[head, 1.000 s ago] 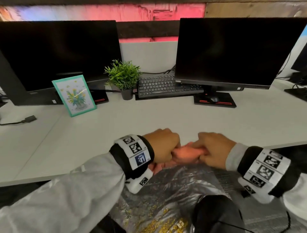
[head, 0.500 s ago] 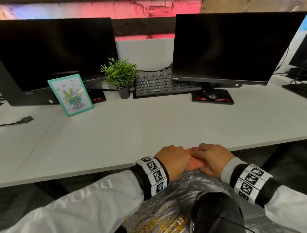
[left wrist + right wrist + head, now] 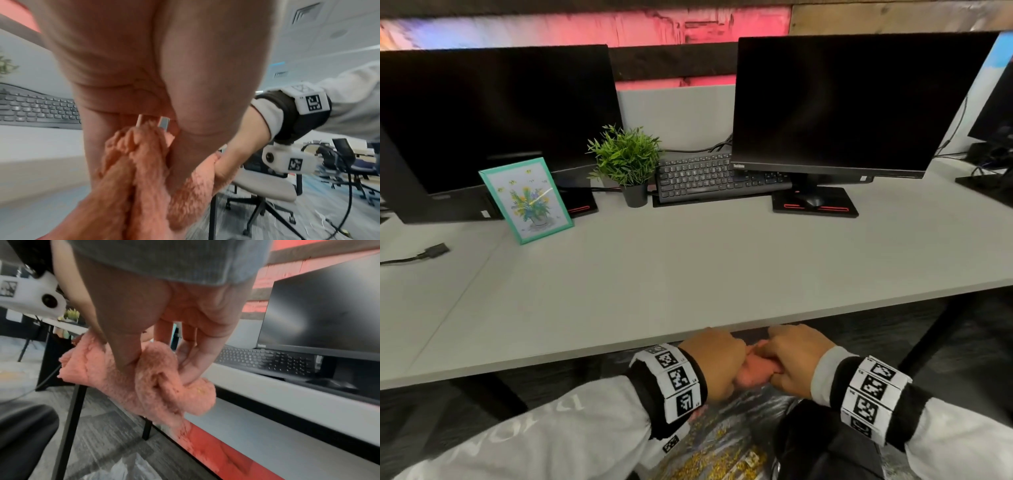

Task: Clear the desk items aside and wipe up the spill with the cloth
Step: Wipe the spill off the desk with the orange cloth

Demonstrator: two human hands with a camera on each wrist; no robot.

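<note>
Head view: just off the near edge of the bench [image 3: 688, 274], the left hand [image 3: 714, 365] and right hand [image 3: 796, 359] hold a bunched pink cloth [image 3: 755, 371] between them.

Left wrist view: the left grip is curled round the cloth [image 3: 144, 170]; its fleecy pile looks soft, light and limp.

Right wrist view: the thumb and fingers [image 3: 191, 363] pinch the cloth [image 3: 156, 382]. Probably best gathered as a wad, since loose folds droop.

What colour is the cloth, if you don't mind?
Salmon pink cloth; it shows best in the right wrist view.
</note>
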